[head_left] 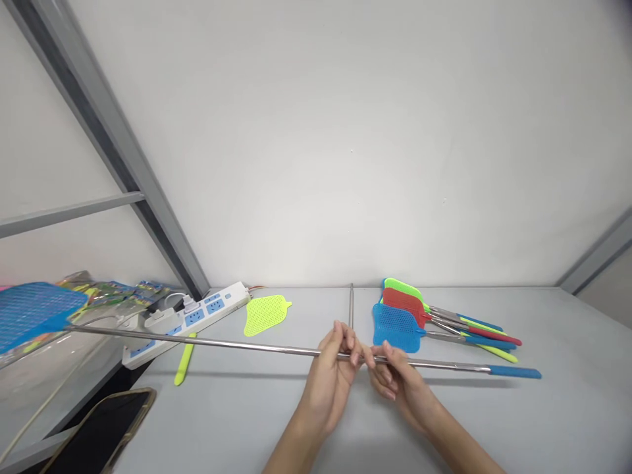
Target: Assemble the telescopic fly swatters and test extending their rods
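A blue telescopic fly swatter (237,343) stretches across the view, its metal rod pulled out long. Its blue mesh head (37,315) reaches the far left, and the blue grip (514,372) points right. My left hand (336,365) is closed round the middle of the rod. Just to the right, my right hand (397,375) pinches the same rod between thumb and fingers. Beyond my hands lies a short bare metal rod (351,306), its near end hidden by my left hand. A loose yellow-green swatter head (267,315) rests on the table left of it.
Several collapsed fly swatters, among them a red one (402,304), are piled at the right. A yellow-green handle (185,361) lies near a white power strip (200,319) with plugs. A phone (101,431) is at lower left. Plastic packaging (113,296) sits behind a metal frame post (143,191).
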Tool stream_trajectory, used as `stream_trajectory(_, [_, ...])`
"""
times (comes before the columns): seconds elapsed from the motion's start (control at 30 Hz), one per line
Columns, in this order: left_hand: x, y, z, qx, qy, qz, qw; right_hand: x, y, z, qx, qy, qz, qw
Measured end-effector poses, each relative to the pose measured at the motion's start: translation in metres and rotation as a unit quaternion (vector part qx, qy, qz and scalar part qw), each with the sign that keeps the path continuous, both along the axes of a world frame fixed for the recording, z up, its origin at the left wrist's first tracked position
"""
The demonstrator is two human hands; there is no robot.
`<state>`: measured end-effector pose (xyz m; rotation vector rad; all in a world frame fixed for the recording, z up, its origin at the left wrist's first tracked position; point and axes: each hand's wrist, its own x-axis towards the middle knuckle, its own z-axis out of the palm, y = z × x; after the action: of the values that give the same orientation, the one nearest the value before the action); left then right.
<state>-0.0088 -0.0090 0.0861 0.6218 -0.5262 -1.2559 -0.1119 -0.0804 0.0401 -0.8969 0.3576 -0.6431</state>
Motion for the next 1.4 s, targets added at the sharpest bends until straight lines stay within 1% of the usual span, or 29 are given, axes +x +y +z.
stream_trajectory(0.03, [-0.003, -0.001, -0.001, -0.001, -0.006, -0.005, 1.0, 0.002, 0.003, -0.001, 0.009, 0.001, 0.008, 1.0])
stream_trajectory(0.07, [-0.006, -0.001, -0.002, -0.003, -0.015, -0.009, 1.0, 0.003, 0.005, -0.001, 0.018, -0.003, -0.002, 1.0])
stream_trajectory(0.2, [-0.01, -0.002, -0.002, 0.006, -0.043, -0.008, 0.999, 0.003, 0.002, -0.006, 0.02, -0.034, -0.09, 0.995])
stream_trajectory(0.27, [-0.005, -0.001, -0.001, 0.012, -0.019, 0.007, 1.0, 0.0, -0.003, -0.008, 0.015, -0.048, -0.124, 0.991])
stream_trajectory(0.33, [0.007, 0.001, 0.0, 0.009, 0.031, 0.039, 0.999, -0.004, -0.01, -0.009, 0.019, -0.056, -0.145, 0.988])
stream_trajectory(0.4, [0.025, 0.004, 0.0, -0.005, 0.086, 0.089, 0.992, -0.008, -0.017, -0.009, 0.023, -0.06, -0.165, 0.984])
stream_trajectory(0.5, [0.059, 0.01, -0.001, -0.039, 0.145, 0.171, 0.974, -0.015, -0.03, -0.007, 0.018, -0.076, -0.197, 0.977])
stream_trajectory(0.53, [0.069, 0.012, -0.003, -0.047, 0.161, 0.195, 0.966, -0.017, -0.034, -0.006, 0.016, -0.082, -0.215, 0.973])
stream_trajectory(0.63, [0.09, 0.017, -0.007, -0.05, 0.174, 0.232, 0.956, -0.023, -0.046, -0.003, 0.015, -0.083, -0.279, 0.957])
stream_trajectory(0.7, [0.094, 0.019, -0.01, -0.046, 0.177, 0.242, 0.953, -0.028, -0.053, -0.003, 0.024, -0.072, -0.324, 0.943])
stream_trajectory(0.77, [0.092, 0.02, -0.01, -0.039, 0.178, 0.244, 0.952, -0.033, -0.06, -0.004, 0.046, -0.062, -0.353, 0.932])
stream_trajectory(0.93, [0.087, 0.023, -0.009, -0.033, 0.17, 0.256, 0.951, -0.045, -0.073, -0.007, 0.089, -0.085, -0.409, 0.904])
stream_trajectory(1.07, [0.092, 0.025, -0.011, -0.024, 0.168, 0.259, 0.951, -0.052, -0.081, -0.006, 0.115, -0.095, -0.423, 0.893])
stream_trajectory(1.17, [0.092, 0.025, -0.013, -0.02, 0.171, 0.251, 0.953, -0.051, -0.081, -0.006, 0.12, -0.096, -0.411, 0.898])
stream_trajectory(1.23, [0.087, 0.024, -0.015, -0.03, 0.169, 0.254, 0.952, -0.045, -0.074, -0.007, 0.108, -0.097, -0.376, 0.915])
stream_trajectory(1.3, [0.079, 0.022, -0.016, -0.044, 0.167, 0.257, 0.951, -0.034, -0.062, -0.008, 0.095, -0.094, -0.317, 0.939])
stream_trajectory(1.4, [0.063, 0.018, -0.017, -0.048, 0.165, 0.236, 0.956, -0.014, -0.037, -0.009, 0.098, -0.076, -0.226, 0.966])
